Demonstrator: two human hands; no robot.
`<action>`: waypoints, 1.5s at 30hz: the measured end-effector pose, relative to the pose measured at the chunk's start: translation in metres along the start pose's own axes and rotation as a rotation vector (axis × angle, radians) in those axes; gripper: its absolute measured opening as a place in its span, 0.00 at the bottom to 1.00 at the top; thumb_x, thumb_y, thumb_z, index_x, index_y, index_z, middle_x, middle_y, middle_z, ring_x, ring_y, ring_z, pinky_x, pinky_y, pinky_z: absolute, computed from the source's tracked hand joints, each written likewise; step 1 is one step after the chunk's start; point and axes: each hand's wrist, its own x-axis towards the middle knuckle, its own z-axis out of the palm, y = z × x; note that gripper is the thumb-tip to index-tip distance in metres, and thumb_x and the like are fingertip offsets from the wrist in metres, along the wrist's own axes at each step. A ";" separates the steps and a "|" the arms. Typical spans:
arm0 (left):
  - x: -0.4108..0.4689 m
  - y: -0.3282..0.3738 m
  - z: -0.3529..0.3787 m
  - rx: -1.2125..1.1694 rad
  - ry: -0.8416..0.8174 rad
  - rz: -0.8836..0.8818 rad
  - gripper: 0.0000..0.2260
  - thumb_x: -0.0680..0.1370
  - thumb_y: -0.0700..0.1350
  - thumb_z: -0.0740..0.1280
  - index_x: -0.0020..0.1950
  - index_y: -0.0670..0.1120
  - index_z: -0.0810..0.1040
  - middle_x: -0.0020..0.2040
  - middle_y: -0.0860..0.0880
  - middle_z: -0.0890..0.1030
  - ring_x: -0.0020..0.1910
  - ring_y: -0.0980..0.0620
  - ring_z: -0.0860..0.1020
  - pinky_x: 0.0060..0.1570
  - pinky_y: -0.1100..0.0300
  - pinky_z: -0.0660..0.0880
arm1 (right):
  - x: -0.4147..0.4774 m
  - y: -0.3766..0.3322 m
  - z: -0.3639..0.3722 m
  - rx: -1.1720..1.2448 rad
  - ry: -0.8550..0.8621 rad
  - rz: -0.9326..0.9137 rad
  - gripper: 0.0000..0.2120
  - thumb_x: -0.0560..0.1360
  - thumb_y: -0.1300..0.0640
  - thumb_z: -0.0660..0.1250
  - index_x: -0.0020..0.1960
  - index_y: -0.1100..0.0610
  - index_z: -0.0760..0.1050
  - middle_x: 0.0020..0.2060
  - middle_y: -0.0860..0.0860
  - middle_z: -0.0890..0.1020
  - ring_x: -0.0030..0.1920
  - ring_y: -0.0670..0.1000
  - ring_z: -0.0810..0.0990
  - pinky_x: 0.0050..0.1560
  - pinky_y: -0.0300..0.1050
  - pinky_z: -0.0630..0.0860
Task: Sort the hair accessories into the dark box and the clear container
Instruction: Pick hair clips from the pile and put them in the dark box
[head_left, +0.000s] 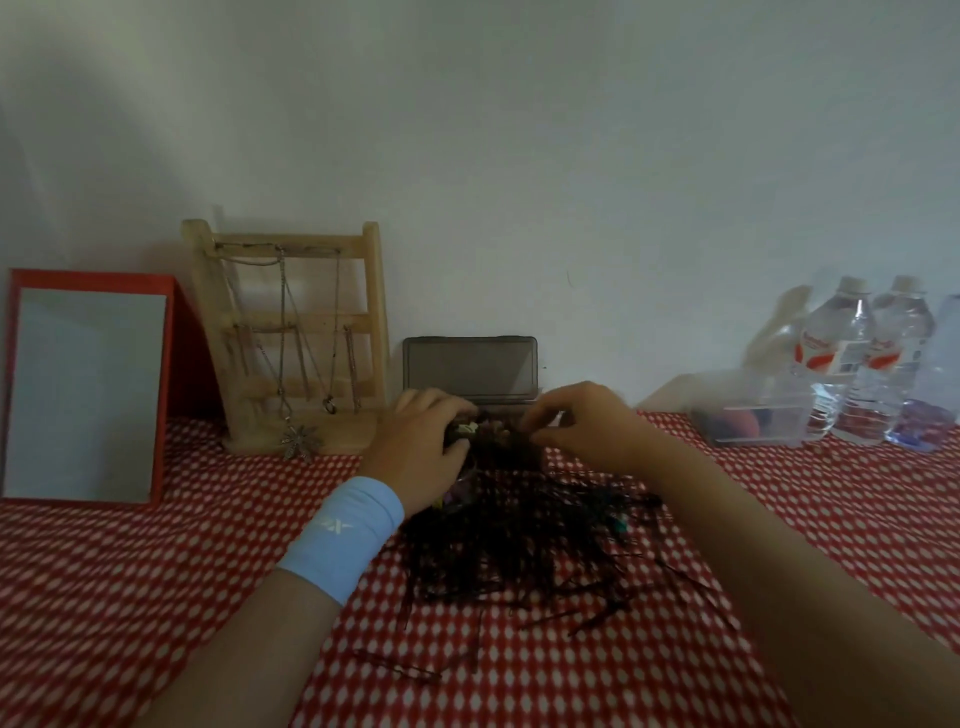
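Where the pile (524, 540) of dark pins ends just short of the box (470, 366), both hands meet at centre frame. The left hand (415, 441), with a blue wristband (345, 535), has its fingers curled round a dark clump (462, 431) with a pale bit in it. The right hand (592, 423) has bent fingers and thumb drawn together at the pile's top edge; blur hides whether they hold anything.

The box stands against the wall above the hands, its lid raised upright; the hands cover its base. Pins spread across the red-and-white cloth (156, 571) from centre toward the lower middle, with one stray pin (400, 670) lying apart near the bottom. The clear container (753, 410) sits at right, well apart from the pile, with reddish and dark items inside. Water bottles (841, 358) stand just beside it at far right.

At left, a red-framed mirror (85, 389) leans back. Beside it, a wooden stand (371, 312) carries hanging necklaces (283, 332).
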 end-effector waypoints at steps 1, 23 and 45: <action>0.004 0.009 0.002 -0.026 0.000 0.045 0.13 0.78 0.46 0.66 0.62 0.53 0.76 0.57 0.56 0.74 0.58 0.56 0.67 0.58 0.62 0.64 | -0.008 0.007 -0.007 -0.017 -0.003 0.012 0.11 0.74 0.58 0.74 0.44 0.40 0.82 0.43 0.38 0.83 0.43 0.32 0.78 0.40 0.25 0.74; 0.014 0.098 0.087 -0.185 -0.332 0.261 0.06 0.77 0.54 0.69 0.50 0.54 0.83 0.50 0.58 0.75 0.51 0.58 0.73 0.54 0.56 0.74 | -0.084 0.091 -0.036 -0.106 -0.122 0.248 0.12 0.73 0.59 0.75 0.49 0.43 0.84 0.46 0.40 0.84 0.46 0.39 0.81 0.52 0.37 0.80; 0.027 0.073 0.044 -0.206 -0.221 0.086 0.06 0.76 0.46 0.71 0.51 0.57 0.82 0.47 0.61 0.80 0.43 0.64 0.76 0.45 0.74 0.70 | -0.080 0.067 -0.022 0.400 0.118 0.132 0.17 0.73 0.68 0.73 0.56 0.50 0.82 0.48 0.44 0.86 0.50 0.44 0.85 0.51 0.37 0.80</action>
